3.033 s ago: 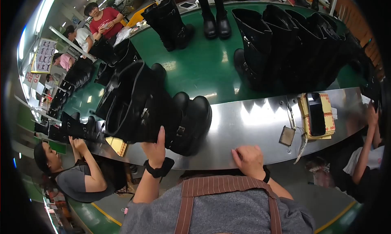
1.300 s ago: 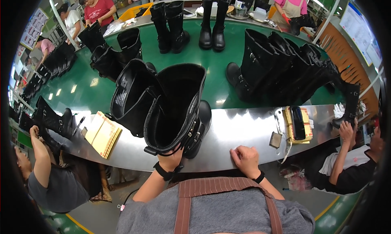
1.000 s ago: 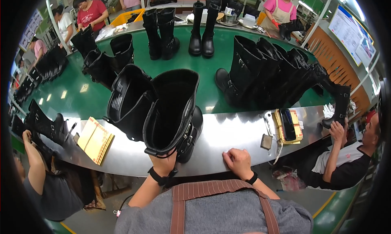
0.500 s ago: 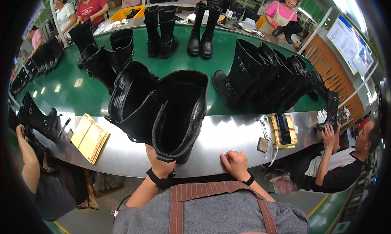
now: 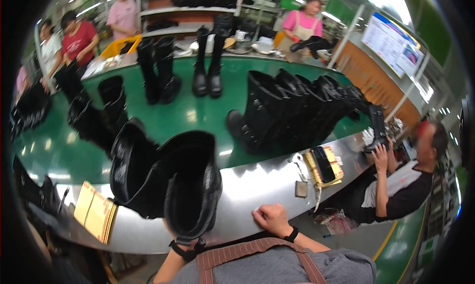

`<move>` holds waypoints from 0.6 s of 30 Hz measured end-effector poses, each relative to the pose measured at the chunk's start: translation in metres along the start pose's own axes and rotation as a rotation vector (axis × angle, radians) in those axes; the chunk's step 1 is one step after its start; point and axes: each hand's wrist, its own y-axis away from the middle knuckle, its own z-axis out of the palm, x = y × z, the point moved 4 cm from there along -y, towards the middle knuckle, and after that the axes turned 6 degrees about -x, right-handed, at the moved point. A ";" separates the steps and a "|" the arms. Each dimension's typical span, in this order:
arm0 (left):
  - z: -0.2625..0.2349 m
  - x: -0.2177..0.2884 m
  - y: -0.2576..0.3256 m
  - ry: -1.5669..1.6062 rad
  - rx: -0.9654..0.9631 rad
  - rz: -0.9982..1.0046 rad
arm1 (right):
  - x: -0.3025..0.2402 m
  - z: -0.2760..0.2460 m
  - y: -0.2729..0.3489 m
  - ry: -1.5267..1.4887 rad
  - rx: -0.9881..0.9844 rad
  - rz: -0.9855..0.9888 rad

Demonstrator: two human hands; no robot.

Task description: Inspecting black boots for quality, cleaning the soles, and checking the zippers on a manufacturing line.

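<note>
Two tall black boots stand upright close in front of me, openings facing up: the left boot point(image 5: 131, 170) shows pale printed lining, and the right boot point(image 5: 193, 185) leans against it. My left hand point(image 5: 170, 228) is at the lower near side of the right boot, almost wholly covered by it; its fingers are hidden, so I cannot see its grip. Apart from the boots, my right hand point(image 5: 271, 218) rests on the steel table edge point(image 5: 237, 195), fingers curled in and nothing visible in them.
A row of black boots point(image 5: 277, 116) stands on the green surface point(image 5: 193, 118), with more pairs at the back and left. Yellow paper sheets point(image 5: 94, 210) lie left. A phone point(image 5: 323, 164) tops another yellow stack. At right, a co-worker's hands point(image 5: 381, 158) hold a boot.
My view has tilted up and turned right, so the boots and table sit lower and further left. My right hand stays curled on the table; my left hand is still behind the right boot.
</note>
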 end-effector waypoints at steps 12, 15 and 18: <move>-0.033 0.062 -0.017 -0.112 0.228 0.165 | -0.001 0.001 0.007 -0.002 0.009 -0.036; -0.050 0.054 -0.013 -0.153 0.119 0.093 | 0.008 0.009 0.010 -0.043 0.080 -0.009; -0.075 0.047 -0.012 -0.244 0.245 0.260 | 0.020 0.021 0.013 -0.026 0.064 0.016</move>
